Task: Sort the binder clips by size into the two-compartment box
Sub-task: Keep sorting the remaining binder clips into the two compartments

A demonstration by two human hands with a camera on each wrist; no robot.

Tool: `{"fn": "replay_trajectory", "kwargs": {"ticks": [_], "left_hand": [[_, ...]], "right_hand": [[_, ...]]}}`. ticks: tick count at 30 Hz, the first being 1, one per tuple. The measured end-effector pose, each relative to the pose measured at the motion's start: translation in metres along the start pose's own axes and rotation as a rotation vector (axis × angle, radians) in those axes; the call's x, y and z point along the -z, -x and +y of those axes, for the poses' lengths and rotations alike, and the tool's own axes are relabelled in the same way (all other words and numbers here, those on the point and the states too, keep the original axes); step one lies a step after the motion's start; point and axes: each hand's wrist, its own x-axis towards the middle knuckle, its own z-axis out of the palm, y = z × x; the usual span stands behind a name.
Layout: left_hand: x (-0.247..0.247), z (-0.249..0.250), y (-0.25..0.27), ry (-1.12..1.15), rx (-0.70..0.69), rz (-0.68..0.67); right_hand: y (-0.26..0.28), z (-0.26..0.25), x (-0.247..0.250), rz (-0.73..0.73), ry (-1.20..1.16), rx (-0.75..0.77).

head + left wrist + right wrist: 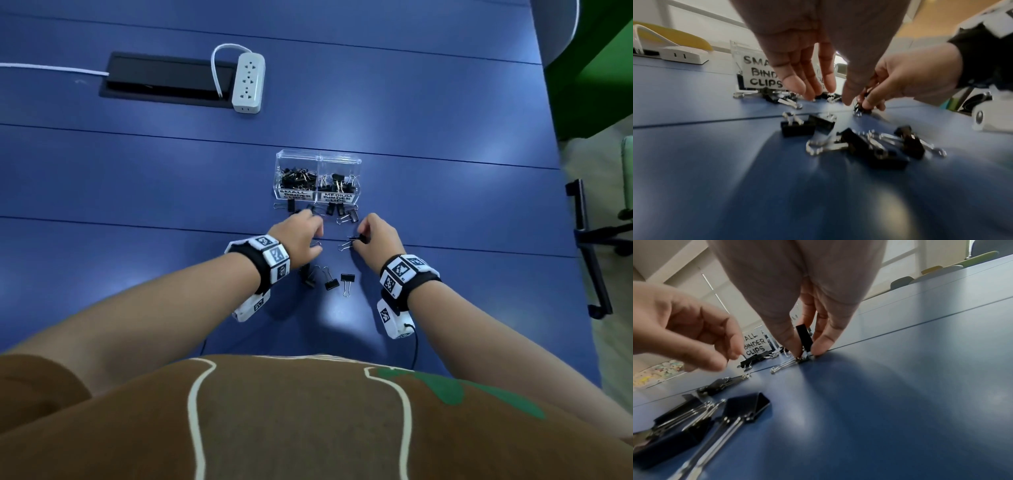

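You have two hands over the blue table [137, 178]. One clear two-compartment box [317, 161] sits ahead, each compartment holding too many binder clips to count. Three loose clips [330, 281] lie between your wrists. One power strip [248, 82] lies beyond.

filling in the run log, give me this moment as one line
right hand: pinches binder clip on table | left hand: open, holds nothing | box: both compartments partly filled | loose clips remain
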Motion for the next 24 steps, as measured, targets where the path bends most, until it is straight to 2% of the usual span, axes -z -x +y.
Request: {"fn": "replay_trajectory", "kwargs": {"ticks": [4, 10, 14, 17, 22, 24], "left_hand": [[-0.014, -0.012, 0.010, -0.031, 0.027, -0.077], [-0.021, -0.014, 0.014, 0.016, 0.041, -0.037], [-0.010, -0.004, 0.008, 0.118, -0.007, 0.043], [0.009, 0.009, -0.005, 0.182, -0.034, 0.122], [0.045, 0.022, -0.045, 0.268, -0.007, 0.252], [0.054, 0.023, -0.058, 0.253, 0.027, 0.263]], "right_hand": [[0.005, -0.004, -0.003, -0.005, 0.031, 0.029], [0.011, -0.007, -0.006, -0.005, 0.032, -0.006], [0.014, -0.008, -0.007, 0.015, 0.059, 0.019], [0.013, -0.007, -0.004, 0.057, -0.042, -0.010], [-0.005, -0.012, 0.016, 0.172, -0.198, -0.032], [-0.015, -0.019, 0.027, 0.225, -0.257, -0.015]]}}
